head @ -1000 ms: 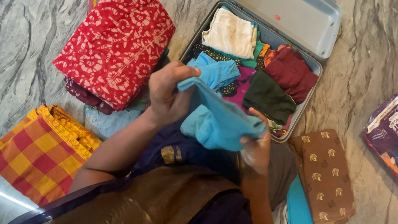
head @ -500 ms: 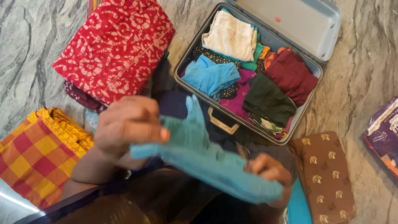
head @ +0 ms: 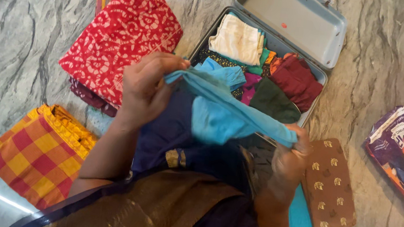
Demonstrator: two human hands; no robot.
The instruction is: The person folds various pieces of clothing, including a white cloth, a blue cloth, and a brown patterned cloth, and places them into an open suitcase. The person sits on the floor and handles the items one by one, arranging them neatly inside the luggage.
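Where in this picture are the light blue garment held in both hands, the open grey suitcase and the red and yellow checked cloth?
light blue garment (head: 222, 116): head view, on its hanging middle fold.
open grey suitcase (head: 288, 16): head view, on the inside of its raised lid.
red and yellow checked cloth (head: 35, 152): head view, on its folded top face.

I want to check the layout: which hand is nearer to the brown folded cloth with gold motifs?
Right. The right hand grips the blue cloth just beside the brown folded cloth; the left hand is far across, near the red printed cloth.
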